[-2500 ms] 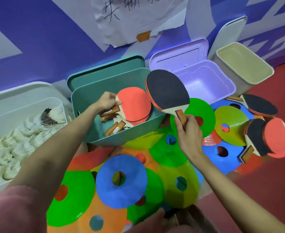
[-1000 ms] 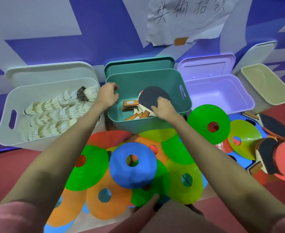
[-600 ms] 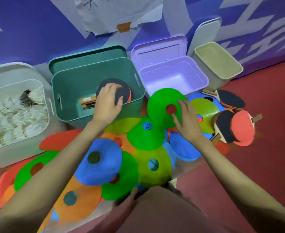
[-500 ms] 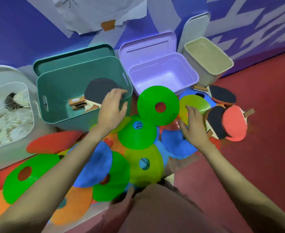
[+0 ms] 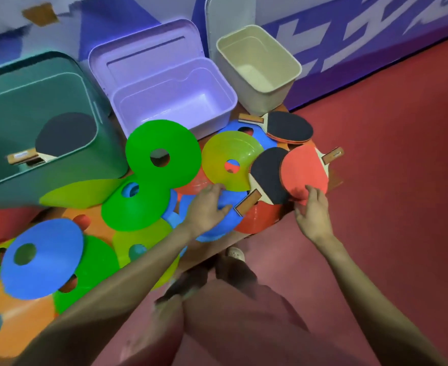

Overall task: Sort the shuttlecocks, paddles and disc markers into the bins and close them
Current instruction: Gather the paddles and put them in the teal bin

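Left hand [image 5: 208,204] spread, reaching for black paddle's handle [image 5: 247,202]; right hand [image 5: 311,210] open, fingertips on red paddle [image 5: 303,170], right of the discs. Paddles overlap w/ handles crossed, so lifting one prob drags the other off the pile, away from green bin [image 5: 32,122] far left.

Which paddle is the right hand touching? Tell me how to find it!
Find the beige bin by the wall. On the floor in front of it lie three paddles; the nearest to the right hand is the red-faced paddle. The other two show black faces.
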`<state>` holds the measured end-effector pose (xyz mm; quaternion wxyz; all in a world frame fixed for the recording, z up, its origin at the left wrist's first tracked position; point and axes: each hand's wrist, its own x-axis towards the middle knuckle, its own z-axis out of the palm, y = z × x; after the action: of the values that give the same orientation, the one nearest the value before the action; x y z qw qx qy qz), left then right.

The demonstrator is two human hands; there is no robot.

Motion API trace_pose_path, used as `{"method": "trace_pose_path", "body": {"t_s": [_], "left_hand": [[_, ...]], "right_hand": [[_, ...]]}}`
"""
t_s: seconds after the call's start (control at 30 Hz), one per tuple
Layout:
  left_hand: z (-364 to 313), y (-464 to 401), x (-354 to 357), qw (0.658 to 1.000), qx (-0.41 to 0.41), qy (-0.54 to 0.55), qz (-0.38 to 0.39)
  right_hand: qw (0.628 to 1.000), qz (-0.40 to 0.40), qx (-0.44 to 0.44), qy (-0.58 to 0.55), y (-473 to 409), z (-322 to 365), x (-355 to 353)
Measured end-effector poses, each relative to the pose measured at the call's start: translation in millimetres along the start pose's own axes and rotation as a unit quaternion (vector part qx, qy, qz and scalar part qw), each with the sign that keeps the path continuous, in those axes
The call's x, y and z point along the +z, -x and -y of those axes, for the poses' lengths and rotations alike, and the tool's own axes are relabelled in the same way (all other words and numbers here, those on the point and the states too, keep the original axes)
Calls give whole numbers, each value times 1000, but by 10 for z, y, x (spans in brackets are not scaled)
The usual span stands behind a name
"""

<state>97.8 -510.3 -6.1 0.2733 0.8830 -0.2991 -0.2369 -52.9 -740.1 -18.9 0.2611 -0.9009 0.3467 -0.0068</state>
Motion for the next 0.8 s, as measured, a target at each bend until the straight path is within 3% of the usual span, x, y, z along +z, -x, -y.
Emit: {"method": "trace_pose_path", "body": {"t_s": [0.2, 0.37, 0.53, 0.7, 0.8], "left_hand": [[-526, -322, 516, 995, -50, -89, 17], [-629, -474, 643, 979, -79, -189, 5], [-641, -536, 610, 976, -95, -193, 32], [-688, -511, 529, 984, -78, -156, 22], [-712, -489, 465, 990, -65, -124, 18]], "right_hand": [[996, 17, -16, 80, -687, -480, -263], [973, 35, -50, 221, -1322, -722, -354], [942, 87, -97, 309, -1697, -848, -292], [933, 75, -140, 323, -1849, -850, -310], [924, 144, -150, 320, -1851, -834, -406]]}}
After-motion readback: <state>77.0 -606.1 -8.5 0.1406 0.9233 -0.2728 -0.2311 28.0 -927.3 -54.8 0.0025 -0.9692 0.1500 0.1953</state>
